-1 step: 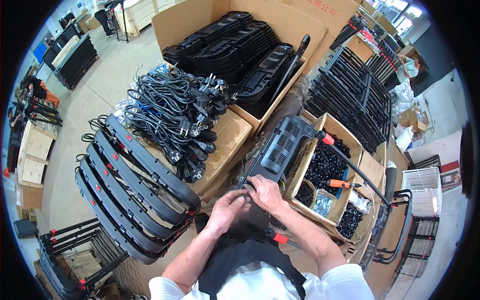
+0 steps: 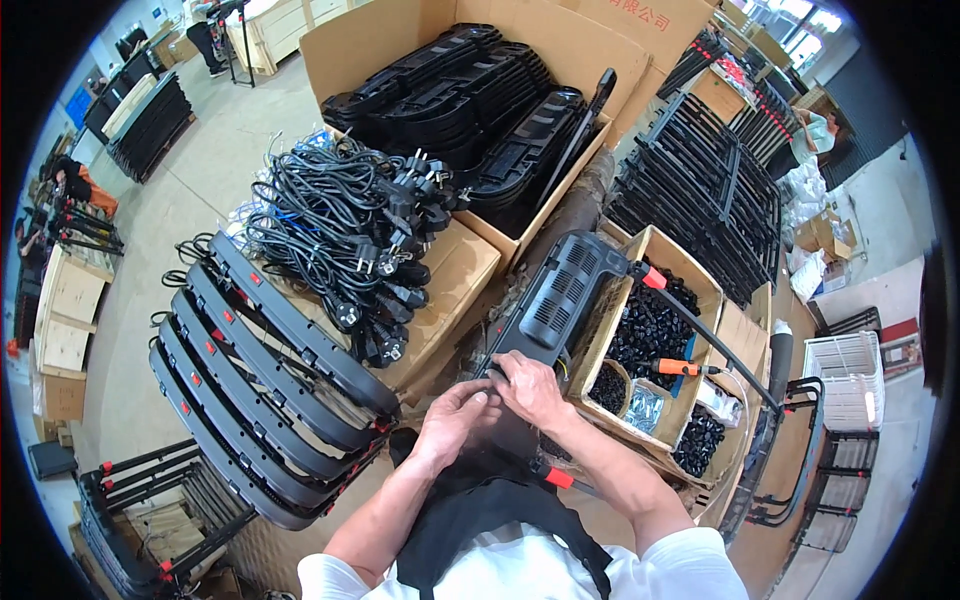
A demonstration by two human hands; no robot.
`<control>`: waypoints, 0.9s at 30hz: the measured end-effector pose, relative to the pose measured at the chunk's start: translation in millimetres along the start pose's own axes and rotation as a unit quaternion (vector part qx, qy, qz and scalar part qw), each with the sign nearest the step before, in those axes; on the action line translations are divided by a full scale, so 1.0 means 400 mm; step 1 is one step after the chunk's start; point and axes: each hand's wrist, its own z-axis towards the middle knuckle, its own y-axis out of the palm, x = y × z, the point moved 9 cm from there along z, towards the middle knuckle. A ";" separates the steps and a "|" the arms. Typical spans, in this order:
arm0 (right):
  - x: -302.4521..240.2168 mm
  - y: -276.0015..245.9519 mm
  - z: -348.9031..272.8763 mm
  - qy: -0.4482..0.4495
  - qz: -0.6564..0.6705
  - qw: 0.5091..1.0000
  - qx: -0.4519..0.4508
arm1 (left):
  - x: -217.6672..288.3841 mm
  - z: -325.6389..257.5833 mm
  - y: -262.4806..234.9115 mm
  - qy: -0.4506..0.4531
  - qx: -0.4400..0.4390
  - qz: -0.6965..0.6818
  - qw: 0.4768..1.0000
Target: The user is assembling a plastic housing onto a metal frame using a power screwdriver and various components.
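Black vented motor housing [image 2: 560, 290]: near end pinched by fingers of left hand [image 2: 452, 418] and right hand [image 2: 530, 388]; box of black plastic parts [image 2: 655, 325] just right of fingers.

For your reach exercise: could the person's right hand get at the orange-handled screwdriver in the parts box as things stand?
Probably yes. The right hand is at the black housing, beside the cardboard box; the screwdriver lies uncovered on top of the parts.

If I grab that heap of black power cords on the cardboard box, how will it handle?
The power cords will probably be floppy and tangled: loops overlap, so lifting one likely drags its neighbours. Plugs dangling over the cardboard box edge may snag. The whole heap looks fairly heavy.
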 end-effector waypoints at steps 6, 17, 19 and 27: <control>0.169 0.013 -0.060 0.303 0.404 0.863 0.019 | -0.003 0.053 0.029 -0.003 0.010 0.053 0.999; 0.187 -0.114 -0.028 0.300 0.469 0.831 -0.022 | -0.026 0.171 0.180 -0.043 -0.053 -0.033 0.997; 0.210 -0.130 -0.025 0.293 0.467 0.834 -0.022 | -0.016 0.179 0.196 -0.049 -0.054 -0.006 0.997; 0.255 -0.190 -0.003 0.277 0.425 0.860 -0.049 | 0.005 0.230 0.232 -0.062 -0.057 0.026 0.996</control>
